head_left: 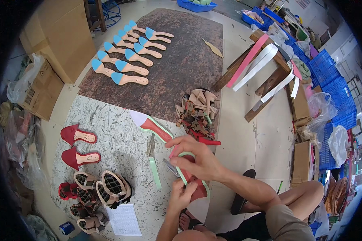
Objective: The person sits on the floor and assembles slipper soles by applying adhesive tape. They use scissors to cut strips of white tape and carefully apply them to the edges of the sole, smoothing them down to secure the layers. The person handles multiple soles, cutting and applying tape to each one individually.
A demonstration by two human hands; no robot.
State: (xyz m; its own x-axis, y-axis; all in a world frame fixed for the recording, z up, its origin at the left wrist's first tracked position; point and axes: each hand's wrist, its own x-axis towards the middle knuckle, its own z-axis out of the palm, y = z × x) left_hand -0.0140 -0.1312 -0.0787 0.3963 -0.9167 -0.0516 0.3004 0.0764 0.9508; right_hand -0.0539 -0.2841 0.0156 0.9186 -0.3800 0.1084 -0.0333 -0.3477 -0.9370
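A red shoe insole (pixel 199 192) with a pale green edge band and a whitish toe end is held over the board in front of me. My left hand (pixel 182 195) grips its near edge, thumb on top. My right hand (pixel 199 160) is curled over its narrow part, fingers closed on it. A bit of pink shows by the right fingertips; what it belongs to is hidden. Below the hand, a grey metal tool (pixel 171 166) is partly covered. A similar red insole (pixel 152 125) lies just beyond. To the left is a loose pale green strip (pixel 155 172).
Blue-toed insoles (pixel 129 67) lie in rows on the brown sheet (pixel 181 48). Two dark red slippers (pixel 81 158), several sandals (pixel 112 186) and a written sheet (pixel 124 220) are at left. Scraps (pixel 199 108) lie ahead; a wooden stool (pixel 261 88) with hanging strips stands right.
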